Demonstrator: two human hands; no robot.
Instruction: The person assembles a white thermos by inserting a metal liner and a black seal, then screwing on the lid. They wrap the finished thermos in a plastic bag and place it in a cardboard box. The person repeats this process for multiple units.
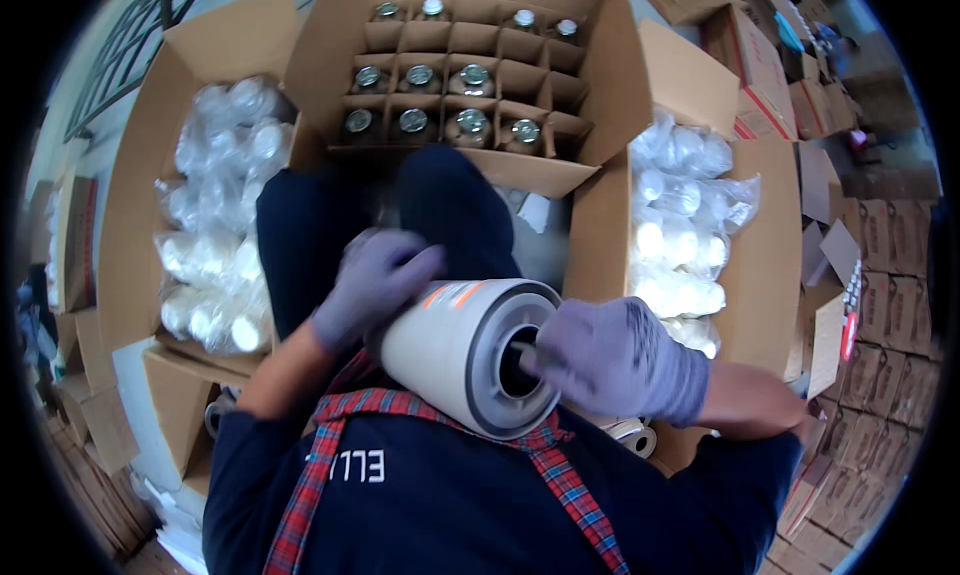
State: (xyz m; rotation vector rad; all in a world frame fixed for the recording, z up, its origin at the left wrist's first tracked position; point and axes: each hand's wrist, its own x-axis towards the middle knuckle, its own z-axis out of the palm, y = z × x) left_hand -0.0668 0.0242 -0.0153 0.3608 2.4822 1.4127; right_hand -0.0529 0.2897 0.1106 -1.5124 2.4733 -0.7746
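Note:
A large grey-white cylinder (430, 345) with orange marks lies on its side across my lap. Its near-right end has stepped rings around a dark round hole. My left hand (375, 280), in a grey-purple glove, curls over the cylinder's left end and grips it. At the hole's right edge, my right hand (615, 360), gloved alike, has its fingers pinched together. Whatever they hold is too blurred to make out. A red plaid apron or strap (400, 403) passes beneath the cylinder.
Ahead stands a divided cardboard box (530, 175) holding several lidded glass bottles (472, 127). Open boxes on both sides contain plastic-wrapped white containers (225, 205) and more wrapped containers (680, 245). Small rolls (635, 440) sit behind my right arm. Stacked cartons (870, 375) line the right.

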